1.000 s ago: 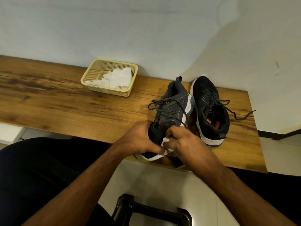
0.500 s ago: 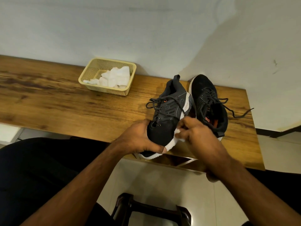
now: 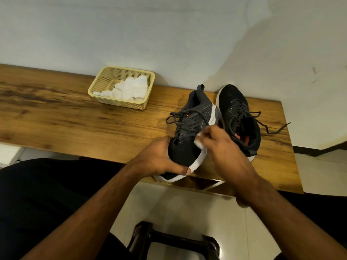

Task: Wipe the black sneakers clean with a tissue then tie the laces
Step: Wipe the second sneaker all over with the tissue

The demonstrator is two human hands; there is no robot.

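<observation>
Since a moment ago my right hand has slid the tissue up the sneaker toward 12 o'clock, fingers pinching it. My left hand grips the toe at 6 o'clock. I am wiping; next comes more rubbing, laces later.

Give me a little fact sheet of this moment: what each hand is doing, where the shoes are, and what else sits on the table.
left hand: grips the toe end of the tilted dark grey lace-up sneaker
right hand: pinches a small white tissue against that sneaker's side; motion-blurred
second black sneaker: flat on the brown wooden table, just right of the held one
laces: untied on both shoes
cream plastic mesh basket: near the wall, holds crumpled white tissues
below: dark stool on the floor
</observation>
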